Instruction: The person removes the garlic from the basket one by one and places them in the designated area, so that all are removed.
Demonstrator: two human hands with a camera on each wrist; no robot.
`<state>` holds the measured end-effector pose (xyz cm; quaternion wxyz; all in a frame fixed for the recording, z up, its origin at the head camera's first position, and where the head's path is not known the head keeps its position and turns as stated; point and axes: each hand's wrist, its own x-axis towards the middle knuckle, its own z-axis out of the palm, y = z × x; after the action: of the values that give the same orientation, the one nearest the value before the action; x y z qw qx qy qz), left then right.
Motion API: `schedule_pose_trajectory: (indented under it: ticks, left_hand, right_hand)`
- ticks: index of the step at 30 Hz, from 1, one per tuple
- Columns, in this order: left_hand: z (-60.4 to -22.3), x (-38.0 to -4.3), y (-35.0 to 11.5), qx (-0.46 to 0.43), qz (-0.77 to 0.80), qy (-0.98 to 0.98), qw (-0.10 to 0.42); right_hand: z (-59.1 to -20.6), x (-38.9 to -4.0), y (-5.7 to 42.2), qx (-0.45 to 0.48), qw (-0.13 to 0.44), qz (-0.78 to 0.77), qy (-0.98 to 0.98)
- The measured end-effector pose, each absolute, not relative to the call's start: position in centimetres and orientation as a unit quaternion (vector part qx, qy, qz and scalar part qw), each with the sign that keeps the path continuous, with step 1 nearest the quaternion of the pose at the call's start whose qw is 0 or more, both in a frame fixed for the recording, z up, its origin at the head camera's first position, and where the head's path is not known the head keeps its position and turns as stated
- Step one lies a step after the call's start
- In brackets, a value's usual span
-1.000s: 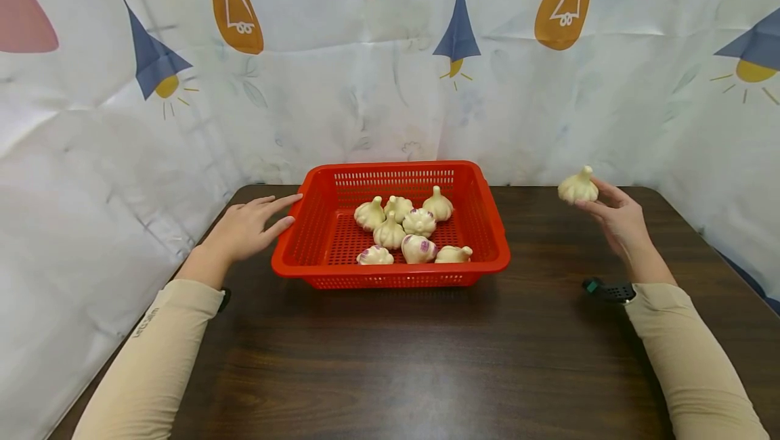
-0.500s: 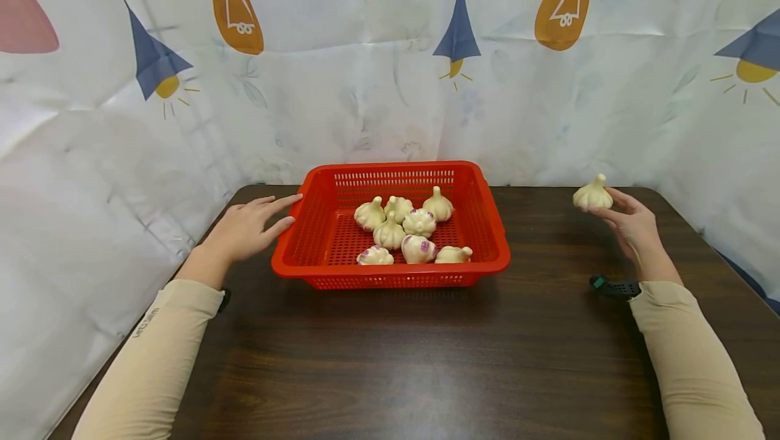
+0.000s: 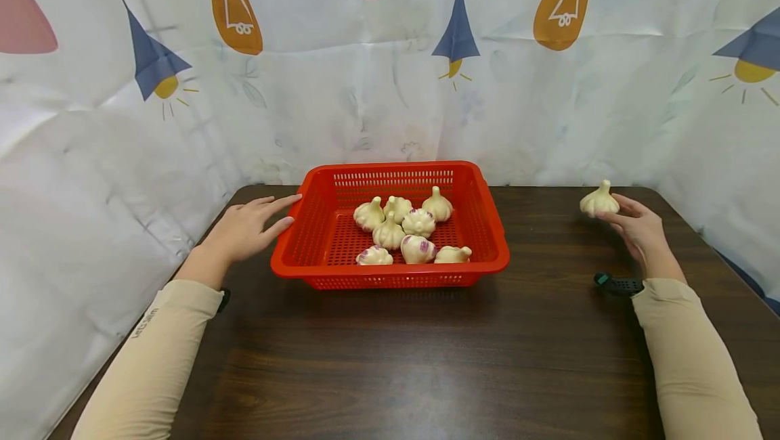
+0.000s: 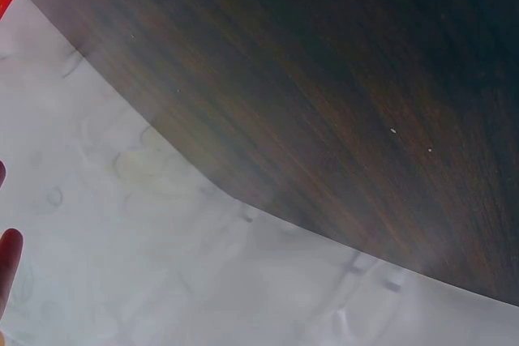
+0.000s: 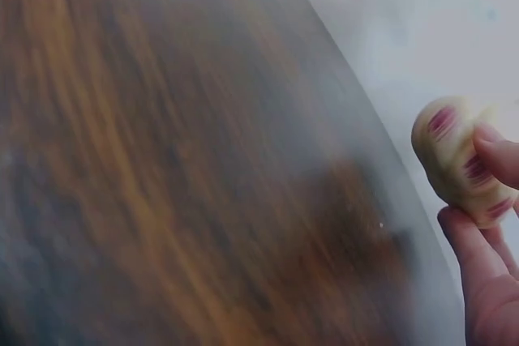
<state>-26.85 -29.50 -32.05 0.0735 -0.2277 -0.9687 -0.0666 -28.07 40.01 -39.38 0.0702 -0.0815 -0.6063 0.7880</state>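
Note:
My right hand (image 3: 638, 227) pinches a cream garlic bulb (image 3: 600, 202), stem up, near the table's far right corner. Purple streaks show on the underside of that garlic bulb (image 5: 458, 160) in the right wrist view, with thumb and fingers around it. At the left, my left hand (image 3: 242, 229) has its fingers extended, fingertips right at the left rim of a red plastic basket (image 3: 390, 277). Inside the basket lie several more garlic bulbs (image 3: 388, 231), some upright, some on their sides with purple showing. Only parts of fingers (image 4: 8, 261) enter the left wrist view.
The dark wooden table (image 3: 390, 359) reaches back to a white curtain (image 3: 378, 101) printed with lamps and bulbs. This cloth also runs along the left and right sides. A black strap (image 3: 618, 284) with a small green part is at the right wrist.
My right hand has carried the garlic bulb to the right and slightly lower, toward the table's far right corner. The left hand and the basket have stayed in place.

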Motion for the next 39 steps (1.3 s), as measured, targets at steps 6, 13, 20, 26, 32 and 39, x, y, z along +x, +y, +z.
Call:
schedule_pose_trajectory:
  ticks: [6,13,20,26,32,39]
  left_hand:
    - [-32.0,-26.9,-29.6,-0.227,-0.066,-0.969,0.074]
    - [-32.1,-27.0,-29.7,-0.228,-0.065,-0.969,0.074]
    - [-32.1,-27.1,-29.7,-0.228,-0.061,-0.969,0.071]
    - [-32.1,-27.0,-29.7,-0.229,-0.064,-0.969,0.075]
    - [-32.2,-27.1,-29.7,-0.233,-0.065,-0.967,0.081]
    - [-32.2,-27.1,-29.6,-0.225,-0.063,-0.970,0.072]
  right_hand:
    - [-39.5,-28.2,40.3,-0.093,0.062,0.789,-0.604]
    - [-39.5,-28.4,40.4,-0.103,0.053,0.779,-0.616]
    - [-39.7,-28.5,40.7,-0.090,0.044,0.762,-0.640]
    - [-39.8,-28.6,41.1,-0.079,0.030,0.738,-0.669]
    - [-39.6,-28.7,41.3,-0.064,0.018,0.712,-0.698]
    - [-39.1,-28.7,41.5,-0.060,0.000,0.692,-0.719]
